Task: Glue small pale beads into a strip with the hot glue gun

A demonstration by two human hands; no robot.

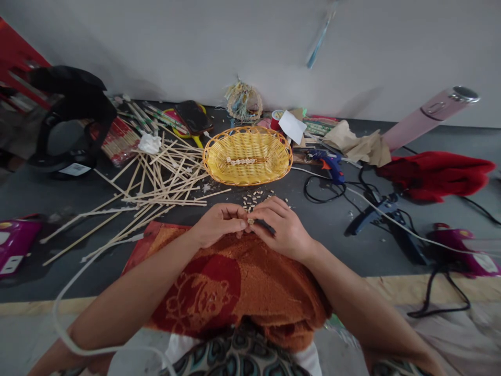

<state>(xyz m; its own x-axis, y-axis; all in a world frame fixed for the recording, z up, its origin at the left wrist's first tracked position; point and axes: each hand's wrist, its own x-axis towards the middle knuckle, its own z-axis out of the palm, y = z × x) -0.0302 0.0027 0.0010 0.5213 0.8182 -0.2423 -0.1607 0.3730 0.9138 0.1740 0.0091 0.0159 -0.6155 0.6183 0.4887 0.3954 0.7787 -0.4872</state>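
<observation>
Over an orange-red towel point(270, 282), my two hands meet with their fingertips close together. My left hand point(219, 224) is closed in a pinch at a small pale wooden piece point(250, 221), partly hidden by the fingers. My right hand point(285, 230) is closed around a short, dark, slim object point(266, 227) whose kind I cannot make out, and its fingertips touch the same piece. Several tiny cut wooden bits point(254, 197) lie just beyond the fingers. Behind them stands a yellow woven basket point(246, 175) with a row of small joined wooden pieces point(246, 161) inside.
Long thin wooden sticks point(156, 180) are heaped at left. A blue glue gun point(332, 164) with its cable, dark-blue pliers-like tools point(371, 214), a red cloth point(442, 172) and a pink flask point(430, 117) are at right. A white cable point(62, 308) loops by my left arm.
</observation>
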